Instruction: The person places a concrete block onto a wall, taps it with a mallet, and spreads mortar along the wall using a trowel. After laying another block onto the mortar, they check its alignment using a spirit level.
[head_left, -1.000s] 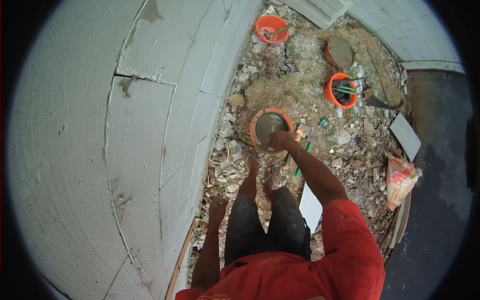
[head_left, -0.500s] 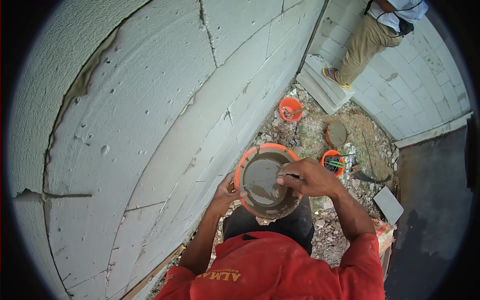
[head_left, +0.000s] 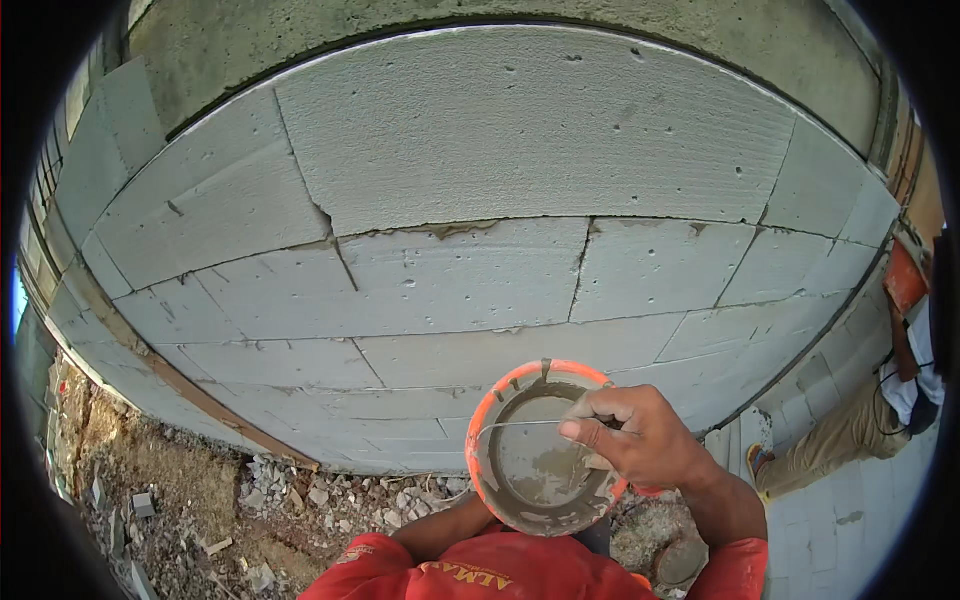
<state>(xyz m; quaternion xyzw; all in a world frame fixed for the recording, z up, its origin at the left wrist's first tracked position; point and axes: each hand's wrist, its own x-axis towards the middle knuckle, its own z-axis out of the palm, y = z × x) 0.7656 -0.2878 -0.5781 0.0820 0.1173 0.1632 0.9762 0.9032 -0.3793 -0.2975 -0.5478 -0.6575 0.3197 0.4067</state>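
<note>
"Orange plastic bucket (head_left: 578,371), round, rim streaked with grey. Where is it, exactly?"

"In front of the person's red-shirted torso (head_left: 500,578), low in the view, with wet grey mortar (head_left: 535,468) inside."

"What can't you make out?"

"The left hand. Its forearm (head_left: 450,524) runs up behind the bucket and disappears, so I can't tell whether those fingers are spread or gripping. The bucket's underside is hidden too, and the right hand (head_left: 635,435) covers part of the far-right rim."

"And the right fingers?"

"Thumb and forefinger pinch the thin metal wire handle (head_left: 518,424); the others curl beneath, over the mouth. Whether they touch the mortar, I can't say."

"Which way does it point?"

"Mouth up, toward the head. The handle's line runs left to right, from the left rim to the pinch."

"Any room around it?"

"Beyond the far rim stands the pale grey block wall (head_left: 470,280); the gap is hard to judge. To the left, a strip of broken grey rubble (head_left: 385,500) follows the wall's foot. Well apart at the right, a co-worker in khaki trousers (head_left: 840,440) is partly cut off by the dark border."
</note>
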